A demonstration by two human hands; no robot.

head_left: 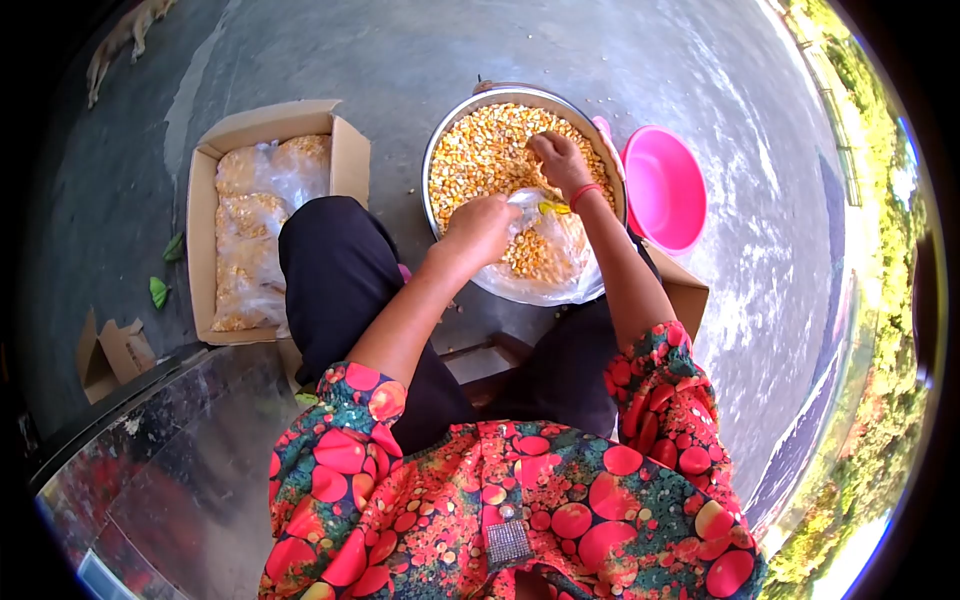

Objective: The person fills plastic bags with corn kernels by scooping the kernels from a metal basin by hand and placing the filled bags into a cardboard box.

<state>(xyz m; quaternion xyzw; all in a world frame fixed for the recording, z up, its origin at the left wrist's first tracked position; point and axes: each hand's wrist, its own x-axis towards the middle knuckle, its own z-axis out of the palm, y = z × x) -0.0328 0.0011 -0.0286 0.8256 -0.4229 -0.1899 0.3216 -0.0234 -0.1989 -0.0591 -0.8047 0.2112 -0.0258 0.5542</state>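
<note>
A round metal basin (432, 190) full of loose yellow corn kernels (480, 140) stands in front of my knees. Over its near side lies a clear plastic bag (575, 245) with kernels inside. My left hand (482, 228) is closed on the left edge of the bag's mouth. Above the corn, to the right of centre, is my right hand (560, 162), with a red band at the wrist. Its fingers are curled down at the kernels, and what they hold, if anything, is too small to make out.
Left of my knee, an open cardboard box (203, 230) holds several filled bags (250, 215). A pink basin (668, 190) stands right of the metal one, with cardboard (685, 297) below it. Cardboard pieces (125, 350) lie at lower left, and an animal (125, 40) at top left.
</note>
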